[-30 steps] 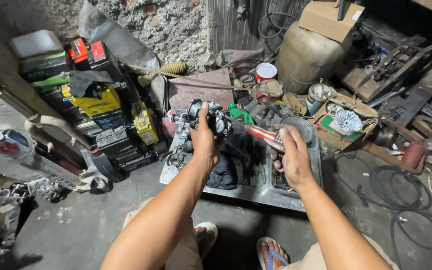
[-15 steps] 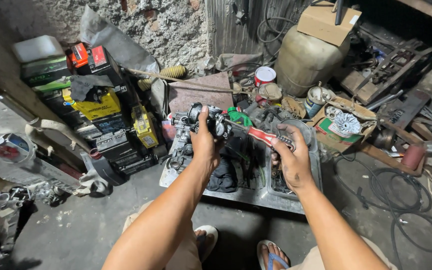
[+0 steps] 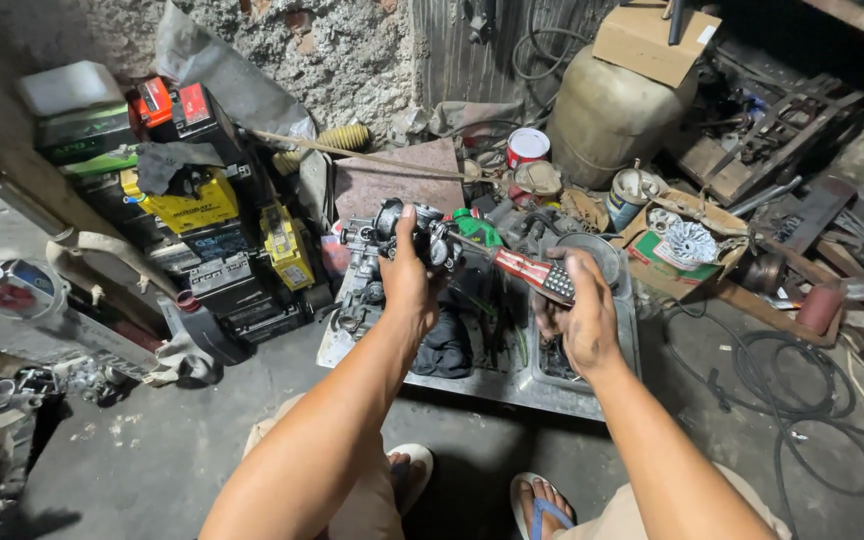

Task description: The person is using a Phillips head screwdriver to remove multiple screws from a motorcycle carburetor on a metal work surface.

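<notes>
Grey cast metal makes up the small engine part, apparently a carburettor [image 3: 400,232], held up in the left hand [image 3: 407,280] above the metal tray [image 3: 512,385] on the workshop floor. The left hand is wrapped round the lower body of the part, thumb up along one side, fingers hidden behind it. The right hand [image 3: 582,320] is closed round the red-and-black handle of a screwdriver [image 3: 527,270], its shaft running up and left to meet the part; whether the tip sits in a screw cannot be told. Judged from its look, the part is rigid and dense for its size, with projecting levers and fittings that could bend or snag, and an oily film is likely, so it may be slippery. The soundest hold appears to be round the main casting, as now, clear of the linkages. The screwdriver handle is ribbed and should grip well. Beneath the hands, a dark cloth [image 3: 449,350] lies in the tray. Stacked batteries [image 3: 197,200] stand to the left, a large plastic jerrycan [image 3: 602,120] and a cardboard box [image 3: 652,40] behind, and cables [image 3: 802,400] lie coiled at the right.
</notes>
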